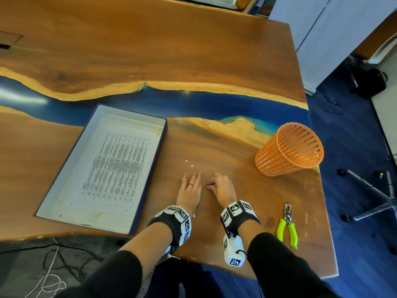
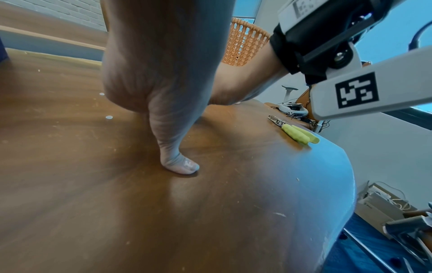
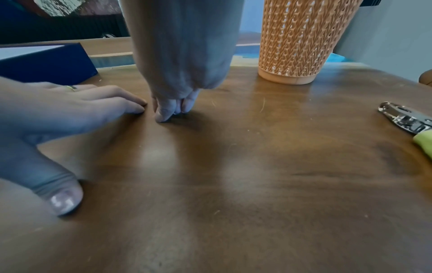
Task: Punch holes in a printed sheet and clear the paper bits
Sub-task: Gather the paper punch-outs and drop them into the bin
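Head view, counter (image 1: 214,50): you look down on a wood slab with a blue resin band across it.
Left hand (image 1: 190,191): your grip is released, fingers straight and flat on the counter, a ring on one finger; in the left wrist view the thumb tip (image 2: 182,167) presses the wood.
Right hand (image 1: 222,189): just beside the left at its 3 o'clock, fingertips (image 3: 163,112) bunched together against the counter; whether they pinch a paper bit you cannot tell.
Paper bits (image 1: 189,163): two white dots lie at 12 o'clock of your left hand, apart from it.
Printed sheet (image 1: 117,166): lying flat inside the shallow blue-walled box (image 1: 148,175), at 9 o'clock of your hands.
Hole punch (image 1: 287,225): green-handled, on the counter at 4 o'clock of your right hand, untouched.
Orange mesh basket (image 1: 290,150): upright at 1 o'clock, near the counter edge.
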